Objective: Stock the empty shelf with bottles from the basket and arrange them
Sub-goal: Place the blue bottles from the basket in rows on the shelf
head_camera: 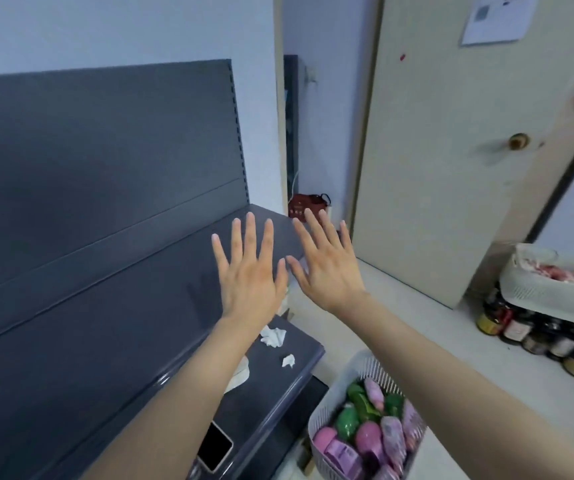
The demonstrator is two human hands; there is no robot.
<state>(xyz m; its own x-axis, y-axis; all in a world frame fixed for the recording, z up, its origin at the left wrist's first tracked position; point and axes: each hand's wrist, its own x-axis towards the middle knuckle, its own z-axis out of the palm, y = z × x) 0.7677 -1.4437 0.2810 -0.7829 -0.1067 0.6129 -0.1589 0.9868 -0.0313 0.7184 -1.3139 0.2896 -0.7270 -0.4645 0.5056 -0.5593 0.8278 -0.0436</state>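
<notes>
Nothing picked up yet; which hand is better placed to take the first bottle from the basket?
The right hand, probably. The basket of bottles sits low on the person's right, under that forearm; the left hand is open over the shelf, farther away. Both hold nothing.

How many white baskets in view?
2. The bottle basket sits at bottom right, full of pink and green bottles. The second basket is at the right edge above a row of jars, partly cut off by the frame; others could be out of view.
</notes>
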